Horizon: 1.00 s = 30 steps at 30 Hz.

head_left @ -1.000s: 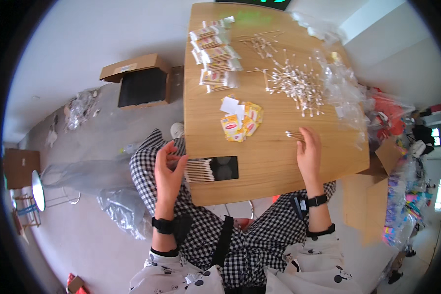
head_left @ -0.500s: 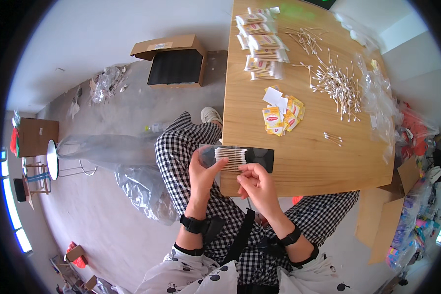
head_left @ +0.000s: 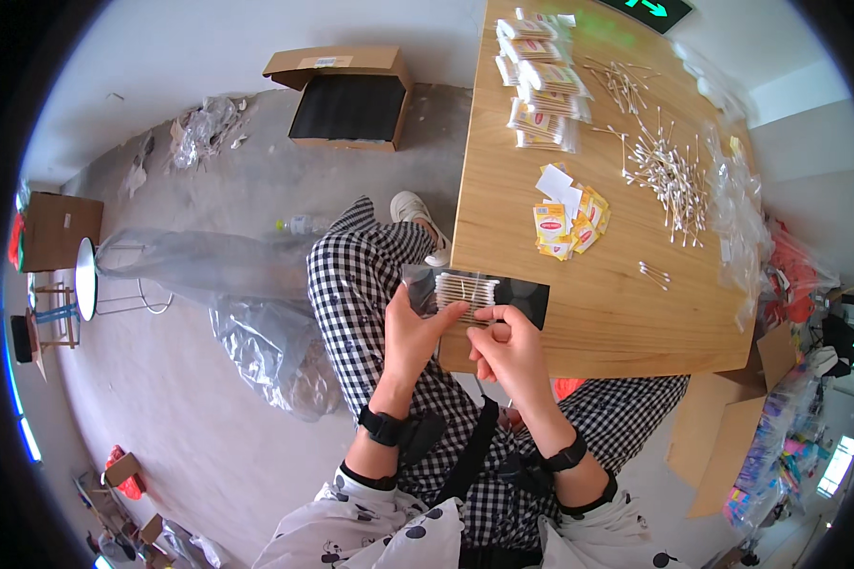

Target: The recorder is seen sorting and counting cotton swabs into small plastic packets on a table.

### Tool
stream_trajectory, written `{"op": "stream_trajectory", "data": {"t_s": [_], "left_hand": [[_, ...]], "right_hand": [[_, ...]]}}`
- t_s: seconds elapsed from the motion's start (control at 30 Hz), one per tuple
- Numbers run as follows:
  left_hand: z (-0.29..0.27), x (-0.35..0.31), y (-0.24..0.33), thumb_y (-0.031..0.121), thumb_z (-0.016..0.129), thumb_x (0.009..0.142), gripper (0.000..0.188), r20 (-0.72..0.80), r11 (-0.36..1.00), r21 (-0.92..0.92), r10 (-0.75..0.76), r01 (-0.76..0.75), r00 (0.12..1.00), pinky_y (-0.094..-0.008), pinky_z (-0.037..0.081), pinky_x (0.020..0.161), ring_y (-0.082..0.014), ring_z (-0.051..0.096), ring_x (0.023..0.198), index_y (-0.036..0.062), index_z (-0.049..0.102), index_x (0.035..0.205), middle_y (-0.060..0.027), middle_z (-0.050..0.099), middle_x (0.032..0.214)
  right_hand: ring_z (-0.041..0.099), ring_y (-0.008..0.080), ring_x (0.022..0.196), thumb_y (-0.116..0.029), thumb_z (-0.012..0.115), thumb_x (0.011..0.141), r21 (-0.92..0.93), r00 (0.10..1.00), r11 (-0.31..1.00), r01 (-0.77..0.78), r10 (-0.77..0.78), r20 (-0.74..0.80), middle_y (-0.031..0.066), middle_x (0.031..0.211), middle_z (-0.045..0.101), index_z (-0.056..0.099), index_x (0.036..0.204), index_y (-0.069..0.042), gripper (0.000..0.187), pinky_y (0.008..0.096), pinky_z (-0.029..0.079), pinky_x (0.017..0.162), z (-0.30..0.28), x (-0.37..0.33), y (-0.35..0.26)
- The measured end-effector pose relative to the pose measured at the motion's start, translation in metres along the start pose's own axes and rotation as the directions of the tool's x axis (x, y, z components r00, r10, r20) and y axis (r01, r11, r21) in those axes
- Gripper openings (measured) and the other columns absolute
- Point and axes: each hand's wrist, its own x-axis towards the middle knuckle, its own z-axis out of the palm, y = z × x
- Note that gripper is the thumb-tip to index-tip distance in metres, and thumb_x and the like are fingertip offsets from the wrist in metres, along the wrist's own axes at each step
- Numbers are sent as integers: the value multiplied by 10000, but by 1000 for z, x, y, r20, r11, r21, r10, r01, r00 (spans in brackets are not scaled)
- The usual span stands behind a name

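Observation:
At the near left corner of the table, my left hand [head_left: 413, 339] is closed on a small clear plastic bag [head_left: 417, 276], its thumb pressed over a flat row of cotton swabs [head_left: 467, 288]. The swabs lie side by side with their white tips in line. Under their right end is a glossy black flat piece [head_left: 527, 297]. My right hand [head_left: 512, 353] has its thumb and forefinger pinched together at the lower right of the row, touching it. Whatever is between those fingertips is hidden.
On the table [head_left: 598, 327] are a pile of loose cotton swabs [head_left: 669, 180], a few apart [head_left: 654, 276], yellow-and-white cards [head_left: 567, 223] and stacked swab packs [head_left: 546, 90]. Clear plastic bags [head_left: 735, 204] line its right edge. An open carton [head_left: 346, 104] stands on the floor.
The view has shifted, so the table and both hands appear a little further right. My right fingers have curled in more at the row of swabs; the left hand keeps its hold.

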Motion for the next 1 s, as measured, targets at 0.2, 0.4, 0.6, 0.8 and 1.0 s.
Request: {"op": "stream_trajectory", "data": {"t_s": [0.2,0.4,0.6,0.8,1.0], "left_hand": [[1,1,-4,17,804,793,356,21,999,-33,34,-33,999,-258,536,799,-104,653,883,-23,609,1088,-60,708,1006],[0,1,-4,86,830,771,425,21,1000,-2,10,-10,1000,-272,527,828,-121,659,909,-42,610,1112,-91,719,1004],[0,1,4,90,830,775,432,11,997,76,8,-9,1000,-273,525,836,-126,660,907,-48,607,1120,-87,719,1008],[-3,0,-2,100,812,809,538,-16,1000,3,24,-24,1000,-237,516,799,-121,638,924,-31,522,1243,-62,675,1057],[6,-17,35,41,721,834,543,-161,791,536,438,-294,884,-366,412,1009,-236,509,1228,9,497,1328,-110,546,1330]], "right_hand": [[597,152,485,-60,687,849,-601,881,750,277,-447,-152,98,597,644,580,885,-1,127,293,436,468,12,15,21],[648,303,549,-68,685,817,-556,900,798,232,-393,-187,129,614,642,555,804,-26,137,403,477,500,15,13,13],[582,174,484,-37,671,833,-449,879,842,301,-427,-213,80,572,586,515,859,-37,159,320,439,479,-7,-2,10],[555,124,520,-32,696,850,-598,824,750,283,-509,-249,36,645,599,548,965,-51,189,275,441,507,-55,-19,22],[621,146,722,11,688,850,-647,687,693,317,-638,-347,68,858,658,593,1049,-45,228,271,495,624,-117,-14,19]]}}
